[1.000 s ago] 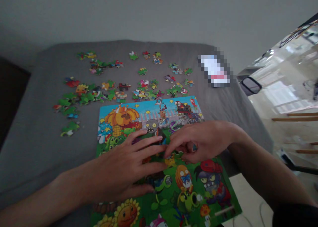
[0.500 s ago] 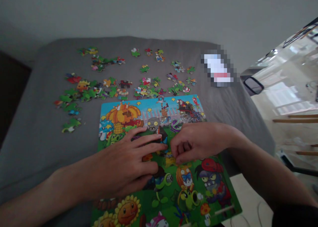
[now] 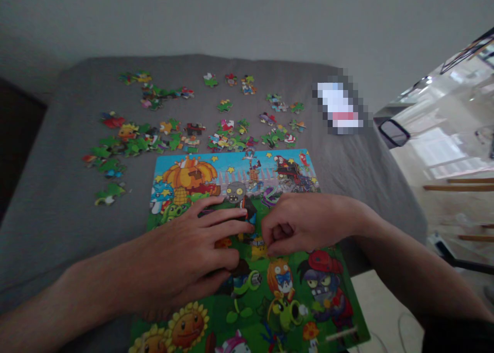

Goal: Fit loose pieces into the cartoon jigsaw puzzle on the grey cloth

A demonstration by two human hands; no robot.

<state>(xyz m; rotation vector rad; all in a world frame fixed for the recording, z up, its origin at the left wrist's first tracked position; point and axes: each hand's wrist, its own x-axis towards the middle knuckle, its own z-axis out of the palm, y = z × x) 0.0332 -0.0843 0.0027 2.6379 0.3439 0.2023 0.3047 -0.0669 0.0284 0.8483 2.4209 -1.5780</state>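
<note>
Now the left hand (image 3: pixel 193 258) lies flat, fingers spread, pinning the puzzle board (image 3: pixel 247 270); the right hand (image 3: pixel 304 222) curls, fingertips pinched mid-board, contents unclear. Fitting needs precise alignment.

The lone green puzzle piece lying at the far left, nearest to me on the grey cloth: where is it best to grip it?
Pinch the green puzzle piece by its two long edges, coming from above. It lies flat on the grey cloth, apart from others, so probably fingertips must lift one edge first.

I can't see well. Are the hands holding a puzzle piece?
Cannot tell. The left hand lies flat on the puzzle board; the right hand curls its fingertips down, hiding any piece.
</note>
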